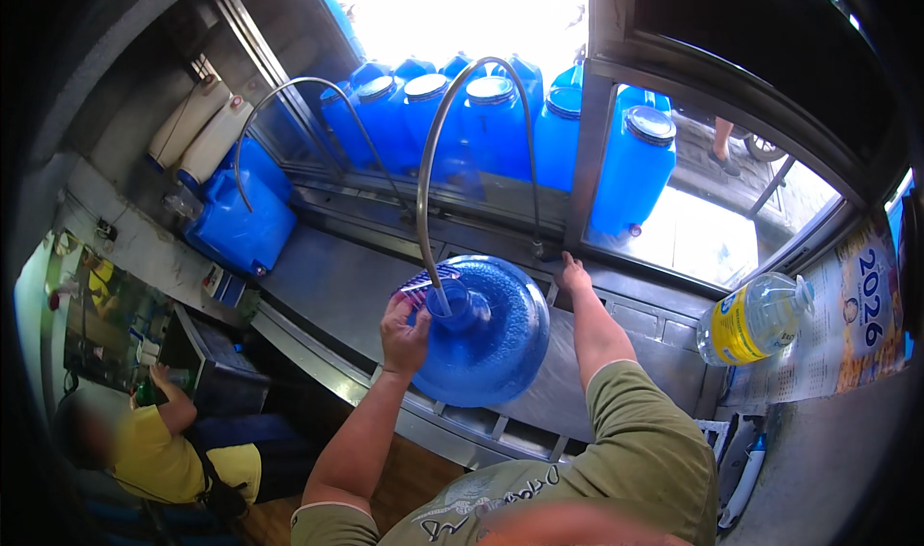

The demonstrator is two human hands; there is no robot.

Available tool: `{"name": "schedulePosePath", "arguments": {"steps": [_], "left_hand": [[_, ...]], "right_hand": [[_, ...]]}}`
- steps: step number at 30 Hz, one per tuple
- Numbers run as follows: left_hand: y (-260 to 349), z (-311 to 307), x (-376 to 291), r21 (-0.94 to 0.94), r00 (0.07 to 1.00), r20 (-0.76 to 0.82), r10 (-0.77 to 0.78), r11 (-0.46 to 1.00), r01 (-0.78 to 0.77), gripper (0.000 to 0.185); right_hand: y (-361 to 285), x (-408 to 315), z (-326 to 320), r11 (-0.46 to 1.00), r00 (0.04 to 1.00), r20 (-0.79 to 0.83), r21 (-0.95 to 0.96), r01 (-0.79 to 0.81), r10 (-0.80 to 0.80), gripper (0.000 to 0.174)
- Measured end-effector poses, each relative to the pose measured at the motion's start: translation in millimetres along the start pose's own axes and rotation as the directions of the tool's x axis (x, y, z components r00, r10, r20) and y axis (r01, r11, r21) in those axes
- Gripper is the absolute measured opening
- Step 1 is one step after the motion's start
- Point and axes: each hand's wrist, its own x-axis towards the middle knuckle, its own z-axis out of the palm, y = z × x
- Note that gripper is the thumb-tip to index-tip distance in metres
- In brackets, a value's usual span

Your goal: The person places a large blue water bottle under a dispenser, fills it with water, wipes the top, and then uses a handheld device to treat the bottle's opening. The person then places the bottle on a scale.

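Note:
A round blue water jug stands upright on the steel counter. The end of a curved metal filling tube reaches into its neck. My left hand is at the left of this neck, thumb and fingers closed on a purple-and-white striped piece, whose material I cannot make out. My right hand reaches to the back of the counter, beside the metal fitting at the tube's foot. The fingertips are near a small dark part there; whether they grip it is unclear.
Several blue containers line the window side. A second curved tube stands left, near blue containers. A clear plastic bottle stands right, by a wall calendar. Slots break the counter near the jug. A person in yellow is at lower left.

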Motion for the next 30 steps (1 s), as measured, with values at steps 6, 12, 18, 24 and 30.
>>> {"name": "schedulePosePath", "arguments": {"steps": [6,12,18,24,30], "left_hand": [[-1,-2,-1,-0.015,1.000,0.002,-0.011,1.000,0.011,0.022],[-9,-1,5,-0.011,0.998,0.055,-0.015,1.000,0.015,0.022],[-22,2,-5,0.075,0.999,0.030,0.044,0.996,-0.046,0.025],[-13,1,-6,0.009,0.997,0.053,-0.064,0.998,0.064,0.032],[-10,0,4,-0.006,0.993,0.118,-0.032,0.999,0.033,0.031]], "right_hand": [[1,-1,6,0.999,1.000,-0.005,-0.023,0.025,-0.025,0.073],[20,26,22,0.992,1.000,-0.016,-0.130,-0.006,0.004,0.085],[5,15,10,0.994,0.996,0.083,-0.110,-0.003,0.012,0.080],[-1,15,1,0.991,0.992,0.126,-0.130,0.006,0.011,0.083],[25,46,21,0.998,0.993,0.109,-0.031,-0.049,0.052,0.079]]}}
